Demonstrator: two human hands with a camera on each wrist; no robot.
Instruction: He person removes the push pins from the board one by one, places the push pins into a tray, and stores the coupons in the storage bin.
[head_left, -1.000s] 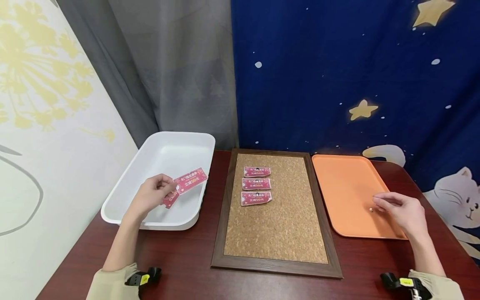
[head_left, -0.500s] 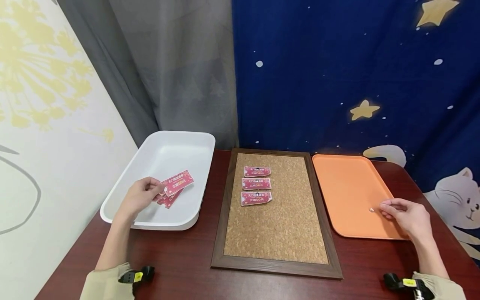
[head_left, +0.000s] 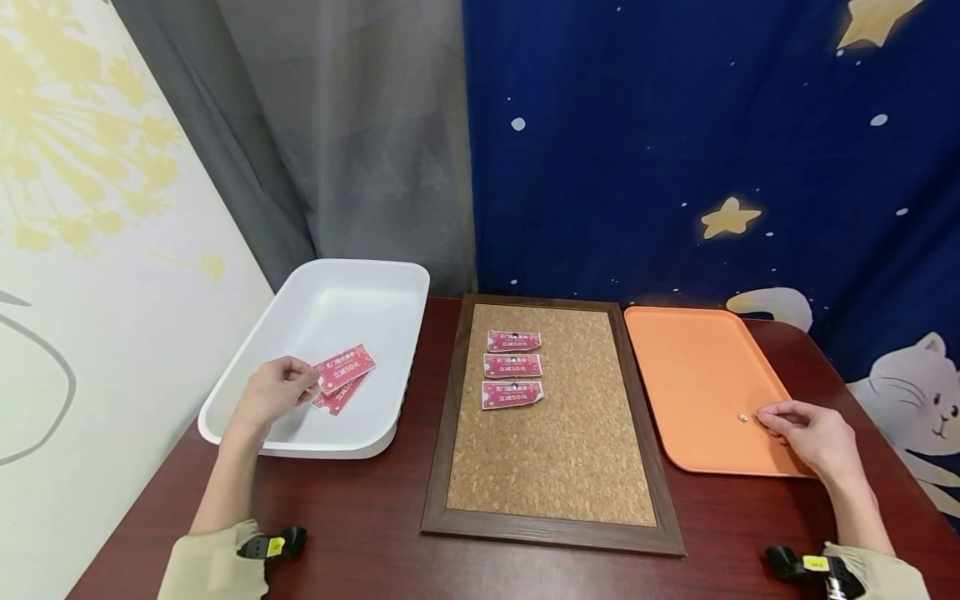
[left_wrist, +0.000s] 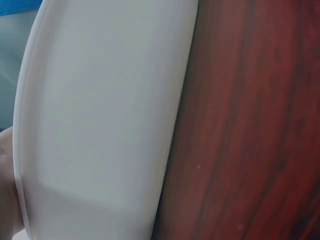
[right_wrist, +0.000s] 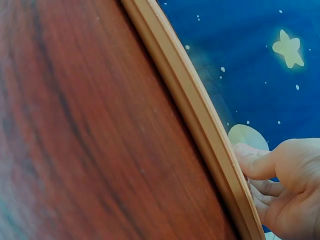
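Observation:
My left hand (head_left: 276, 390) pinches the left end of a red printed coupon (head_left: 347, 367) inside the white tray (head_left: 242, 350). A second red coupon (head_left: 341, 398) lies partly under it. Across the board, my right hand (head_left: 813, 433) is over the near right part of the orange tray (head_left: 697, 375), thumb and forefinger together beside a tiny pale item (head_left: 742, 418). Whether those fingertips hold anything cannot be made out. In the right wrist view, the tray rim (right_wrist: 200, 120) partly covers the fingers of my right hand (right_wrist: 285, 185).
Between the trays lies a cork board (head_left: 551, 458) in a brown wooden frame. Three red coupons are on its upper left part, one above another, the lowest coupon (head_left: 512, 396) with a lifted corner. Dark red tabletop (head_left: 360, 525) shows in front; curtains hang behind.
My left hand has drawn its coupon to the left and lower, so it overlaps the other coupon more. My right hand has shifted slightly right, away from the tiny item.

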